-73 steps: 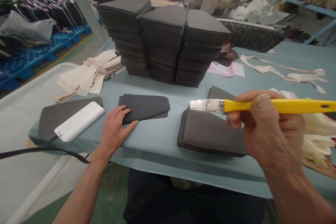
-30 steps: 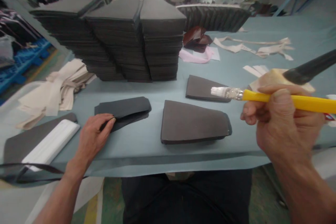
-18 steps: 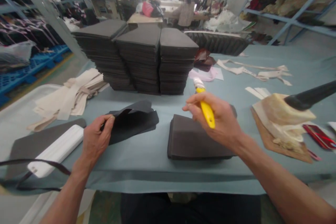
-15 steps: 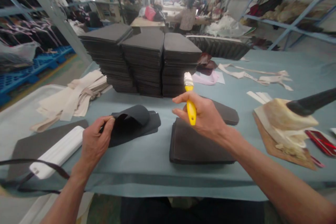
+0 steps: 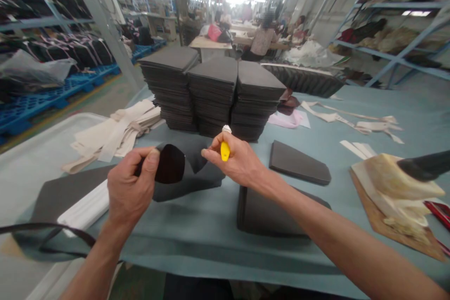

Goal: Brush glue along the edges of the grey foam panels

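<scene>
The left hand (image 5: 131, 187) is clamped on the near left end of a dark sheet (image 5: 195, 152), pinching it between thumb and fingers; the sheet curls up from the bench (image 5: 190, 253), its darker inner face showing beside the thumb. Under it, more dark pieces (image 5: 200, 185) lie flat on the bench's blue-green cover. The right hand (image 5: 234, 157) is closed around a yellow-handled brush (image 5: 225, 151), whose handle end points toward the camera and whose whitish tip points away. Its thumb and forefinger are at the far right end of the curled sheet; whether they touch it I cannot tell. Behind the hands stand three tall stacks of dark panels (image 5: 213, 93), side by side. Under the right forearm sits a low pile of dark panels (image 5: 272, 211), with a smaller pile (image 5: 298, 163) just beyond it. Beige fabric strips (image 5: 117, 133) lie left of the tall stacks, and a white oblong case (image 5: 86, 208) lies beside the left hand, resting partly on a flat dark panel (image 5: 68, 190).
</scene>
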Demonstrator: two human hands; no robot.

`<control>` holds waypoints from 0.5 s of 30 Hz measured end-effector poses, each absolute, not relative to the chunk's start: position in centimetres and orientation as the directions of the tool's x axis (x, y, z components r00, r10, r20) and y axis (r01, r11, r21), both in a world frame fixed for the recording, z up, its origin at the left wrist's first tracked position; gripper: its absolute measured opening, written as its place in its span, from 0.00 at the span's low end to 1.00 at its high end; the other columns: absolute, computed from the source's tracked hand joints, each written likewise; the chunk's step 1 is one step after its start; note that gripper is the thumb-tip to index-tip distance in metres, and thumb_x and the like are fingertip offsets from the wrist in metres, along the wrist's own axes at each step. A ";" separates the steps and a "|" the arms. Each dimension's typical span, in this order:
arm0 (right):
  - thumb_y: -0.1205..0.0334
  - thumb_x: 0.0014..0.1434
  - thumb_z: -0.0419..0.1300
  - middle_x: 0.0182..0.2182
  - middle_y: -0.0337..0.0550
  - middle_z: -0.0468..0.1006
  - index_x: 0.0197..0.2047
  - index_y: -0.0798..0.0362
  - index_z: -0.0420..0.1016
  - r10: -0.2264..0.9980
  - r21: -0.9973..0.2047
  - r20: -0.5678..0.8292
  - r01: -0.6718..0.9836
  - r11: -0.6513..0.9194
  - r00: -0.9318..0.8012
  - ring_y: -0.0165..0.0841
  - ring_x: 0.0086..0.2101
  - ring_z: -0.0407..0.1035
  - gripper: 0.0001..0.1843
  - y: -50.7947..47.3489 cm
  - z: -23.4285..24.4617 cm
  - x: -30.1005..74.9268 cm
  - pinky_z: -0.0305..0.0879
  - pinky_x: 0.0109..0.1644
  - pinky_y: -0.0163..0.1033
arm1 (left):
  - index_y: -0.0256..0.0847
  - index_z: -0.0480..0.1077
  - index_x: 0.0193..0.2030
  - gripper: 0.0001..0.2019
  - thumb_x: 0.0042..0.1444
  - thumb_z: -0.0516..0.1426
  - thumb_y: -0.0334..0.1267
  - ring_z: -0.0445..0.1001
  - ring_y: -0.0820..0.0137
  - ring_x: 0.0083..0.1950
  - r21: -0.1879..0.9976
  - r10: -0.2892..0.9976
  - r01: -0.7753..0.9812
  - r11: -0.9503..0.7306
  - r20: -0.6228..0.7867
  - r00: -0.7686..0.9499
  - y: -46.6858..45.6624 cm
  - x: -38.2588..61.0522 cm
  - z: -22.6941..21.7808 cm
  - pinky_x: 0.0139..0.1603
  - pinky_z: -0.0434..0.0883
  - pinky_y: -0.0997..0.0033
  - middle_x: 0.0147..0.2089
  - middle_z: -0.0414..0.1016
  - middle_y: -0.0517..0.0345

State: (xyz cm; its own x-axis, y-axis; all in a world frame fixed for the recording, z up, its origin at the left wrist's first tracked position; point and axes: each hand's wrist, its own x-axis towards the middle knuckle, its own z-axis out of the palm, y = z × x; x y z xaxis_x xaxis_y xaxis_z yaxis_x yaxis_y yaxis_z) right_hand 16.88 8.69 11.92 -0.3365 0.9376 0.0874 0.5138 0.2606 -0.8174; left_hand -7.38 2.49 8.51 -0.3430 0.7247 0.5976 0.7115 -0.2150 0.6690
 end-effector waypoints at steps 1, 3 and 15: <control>0.38 0.62 0.69 0.29 0.34 0.75 0.38 0.46 0.71 0.946 -0.848 0.079 0.478 0.230 -0.315 0.34 0.31 0.66 0.21 8.9 11.7 16.8 0.59 0.41 0.43 | 0.42 0.80 0.37 0.16 0.65 0.60 0.52 0.73 0.69 0.30 0.673 0.704 0.703 -0.229 0.614 -0.358 2.5 -7.0 9.0 0.34 0.70 0.70 0.29 0.78 0.61; 0.34 0.61 0.69 0.31 0.34 0.74 0.37 0.46 0.70 0.956 -0.913 0.083 0.363 0.186 -0.281 0.33 0.33 0.66 0.25 9.2 11.4 16.5 0.62 0.41 0.43 | 0.41 0.80 0.37 0.16 0.66 0.60 0.51 0.72 0.70 0.29 0.682 0.668 0.685 -0.257 0.637 -0.384 2.6 -6.3 9.9 0.33 0.68 0.71 0.28 0.76 0.62; 0.49 0.58 0.69 0.29 0.29 0.64 0.40 0.45 0.65 0.948 -0.951 0.286 0.076 0.299 -0.142 0.28 0.29 0.59 0.18 7.7 13.7 15.2 0.61 0.35 0.39 | 0.43 0.80 0.38 0.16 0.65 0.62 0.53 0.72 0.68 0.32 0.857 0.687 0.426 -0.291 0.497 -0.531 1.7 -4.0 8.2 0.35 0.69 0.67 0.29 0.76 0.62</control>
State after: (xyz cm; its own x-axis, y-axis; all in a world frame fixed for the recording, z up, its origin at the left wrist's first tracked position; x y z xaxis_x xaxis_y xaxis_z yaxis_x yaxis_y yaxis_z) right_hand 15.25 7.71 13.69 -0.1424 0.9476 0.2861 0.0762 0.2987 -0.9513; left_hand -3.96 1.74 8.17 -0.5306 0.6867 0.4969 0.4256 -0.2911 0.8568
